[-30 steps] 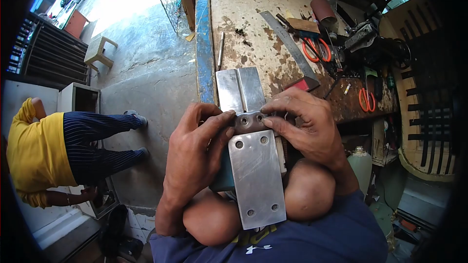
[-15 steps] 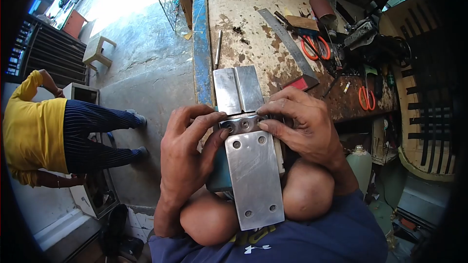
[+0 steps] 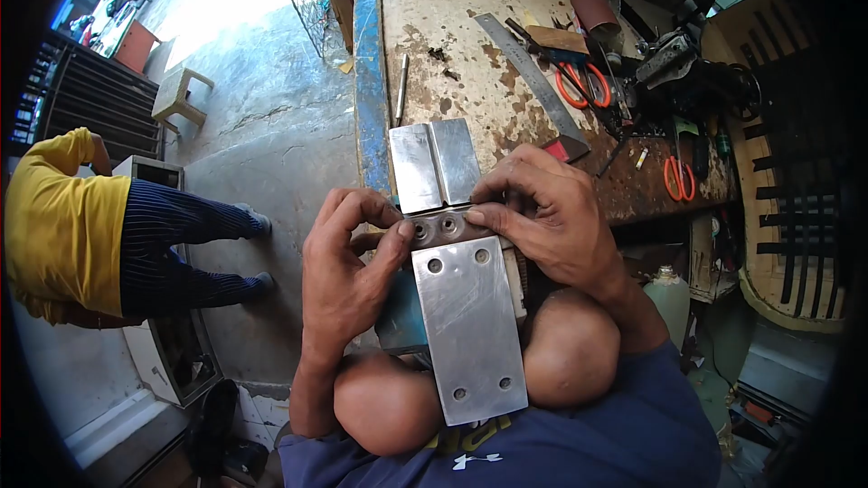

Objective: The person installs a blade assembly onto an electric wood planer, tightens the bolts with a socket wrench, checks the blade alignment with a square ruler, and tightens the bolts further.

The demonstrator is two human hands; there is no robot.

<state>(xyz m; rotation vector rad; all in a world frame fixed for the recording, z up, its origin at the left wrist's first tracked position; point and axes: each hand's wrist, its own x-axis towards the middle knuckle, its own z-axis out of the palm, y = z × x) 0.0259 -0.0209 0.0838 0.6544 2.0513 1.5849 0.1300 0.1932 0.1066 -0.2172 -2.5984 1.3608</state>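
Note:
A narrow dark metal bar (image 3: 436, 229) with round holes lies across a gap between metal plates. My left hand (image 3: 348, 258) is closed, its thumb and forefinger at the bar's left end. My right hand (image 3: 547, 217) is also closed; its thumb presses on the bar's right part and hides a hole there. Beyond the bar are a grooved shiny metal block (image 3: 436, 163) and, nearer me, a long flat metal plate (image 3: 470, 330) with holes at its corners. Beneath the plate, between my knees, a teal body (image 3: 402, 321) shows in part.
On the worn workbench (image 3: 434, 27) lie a thin metal rod (image 3: 402, 90), a steel ruler (image 3: 524, 72), orange-handled scissors (image 3: 678, 179) and several mixed tools. A person in a yellow top (image 3: 68, 226) bends at the left, near a stool (image 3: 181, 99). A bottle (image 3: 667, 303) stands right.
My left thumb has slid off the bar's face toward its left end, and my right thumb has shifted slightly left and up. The person in yellow has moved their arms.

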